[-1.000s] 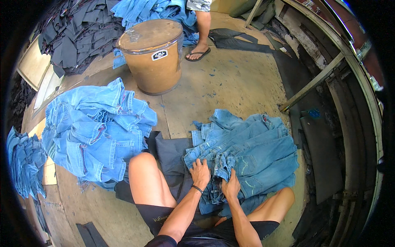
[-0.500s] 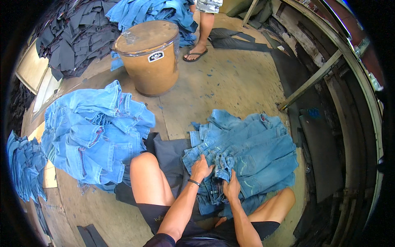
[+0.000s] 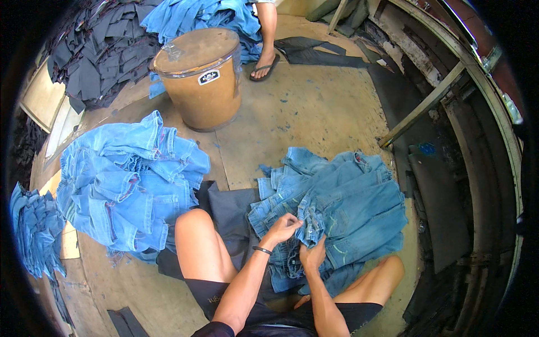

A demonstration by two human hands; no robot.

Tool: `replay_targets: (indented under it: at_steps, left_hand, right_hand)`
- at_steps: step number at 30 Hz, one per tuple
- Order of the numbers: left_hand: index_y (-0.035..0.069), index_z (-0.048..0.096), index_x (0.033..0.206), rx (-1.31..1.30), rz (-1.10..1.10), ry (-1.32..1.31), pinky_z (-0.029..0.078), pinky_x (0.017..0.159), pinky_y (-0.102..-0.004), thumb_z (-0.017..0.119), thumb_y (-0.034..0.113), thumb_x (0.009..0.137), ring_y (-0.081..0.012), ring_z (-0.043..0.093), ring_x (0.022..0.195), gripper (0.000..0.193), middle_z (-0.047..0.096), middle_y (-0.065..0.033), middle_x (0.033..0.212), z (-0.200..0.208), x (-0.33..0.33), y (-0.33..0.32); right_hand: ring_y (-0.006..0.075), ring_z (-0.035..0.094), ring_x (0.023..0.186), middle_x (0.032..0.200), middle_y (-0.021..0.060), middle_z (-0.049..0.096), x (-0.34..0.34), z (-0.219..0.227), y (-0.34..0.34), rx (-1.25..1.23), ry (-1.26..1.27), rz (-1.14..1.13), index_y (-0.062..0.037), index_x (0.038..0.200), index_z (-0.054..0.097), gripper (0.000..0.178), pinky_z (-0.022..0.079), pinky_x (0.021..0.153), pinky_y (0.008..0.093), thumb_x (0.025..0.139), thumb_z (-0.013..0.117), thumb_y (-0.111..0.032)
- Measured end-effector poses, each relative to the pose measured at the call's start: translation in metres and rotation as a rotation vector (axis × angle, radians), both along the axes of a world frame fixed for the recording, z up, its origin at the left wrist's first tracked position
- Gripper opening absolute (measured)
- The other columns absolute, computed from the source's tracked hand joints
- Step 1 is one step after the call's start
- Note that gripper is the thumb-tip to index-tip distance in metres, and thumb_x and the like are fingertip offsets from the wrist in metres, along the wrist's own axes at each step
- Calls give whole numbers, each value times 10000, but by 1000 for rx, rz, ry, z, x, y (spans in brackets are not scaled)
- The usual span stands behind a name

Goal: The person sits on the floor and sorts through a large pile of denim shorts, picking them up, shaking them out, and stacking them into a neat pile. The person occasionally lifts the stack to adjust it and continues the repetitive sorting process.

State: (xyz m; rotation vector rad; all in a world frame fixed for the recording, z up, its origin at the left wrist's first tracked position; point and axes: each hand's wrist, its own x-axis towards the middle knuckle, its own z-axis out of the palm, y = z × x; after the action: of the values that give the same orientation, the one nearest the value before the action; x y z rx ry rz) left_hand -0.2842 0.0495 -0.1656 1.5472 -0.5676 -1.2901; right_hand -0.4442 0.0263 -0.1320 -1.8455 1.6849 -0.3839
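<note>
Between my bent legs lies a pile of blue denim garments (image 3: 359,208), spread toward the right. My right hand (image 3: 313,255) is closed round the gathered waistband of a denim garment (image 3: 310,222), holding it bunched up above the pile. At the left edge of that bunch is my left hand (image 3: 283,229), its thumb and fingertips pinched together. Whatever lies between those fingertips is too small to tell. A dark band circles my left wrist.
Lighter blue denim garments (image 3: 135,185) are heaped on my left, with a dark cloth (image 3: 236,210) beside them. Ahead stands a brown lidded drum (image 3: 205,95). Behind it are dark cloth pieces (image 3: 106,50), more denim and a person's sandalled foot (image 3: 263,68). A wooden frame (image 3: 426,104) borders the right.
My left hand has lifted off the pile and moved right to the bunched waistband, fingers now pinched. The right hand keeps its grip, shifted slightly left. The other person's foot has moved slightly.
</note>
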Motion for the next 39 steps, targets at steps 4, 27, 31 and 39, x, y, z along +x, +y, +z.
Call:
replay_targets:
  at_steps: [4, 27, 31, 39]
  left_hand:
    - [26, 651, 1254, 428, 134, -625, 495, 996, -563, 762, 330, 901, -407, 522, 1328, 479, 625, -239, 1327, -10, 11, 17]
    - [28, 636, 1261, -242, -5, -356, 454, 1057, -418, 630, 556, 990, -350, 594, 1264, 593, 633, -221, 1333, 71, -2, 1]
    - [47, 396, 1558, -265, -176, -268, 267, 1237, -400, 457, 625, 1037, -343, 318, 1517, 780, 374, -225, 1608, 94, -1, -1]
    - [9, 225, 1631, -712, -330, -59, 149, 1279, -432, 281, 500, 1121, -316, 197, 1576, 710, 240, -187, 1695, 143, -15, 72]
  right_hand:
    - [542, 635, 1091, 1188, 338, 674, -13, 1, -16, -5, -40, 10, 31, 1456, 460, 822, 498, 944, 566, 798, 783, -343]
    - [319, 602, 1139, 1281, 214, 635, -34, 90, -50, 222, -568, -109, 129, 1285, 562, 631, 461, 1027, 399, 773, 784, -167]
    - [290, 588, 1149, 1318, 160, 604, -45, 195, -57, 269, -736, -75, 61, 1388, 481, 677, 452, 1039, 405, 805, 765, -134]
    - [330, 627, 1180, 1269, 217, 669, -4, 342, -27, 198, -817, -155, 70, 1310, 641, 582, 478, 1041, 443, 917, 695, -356]
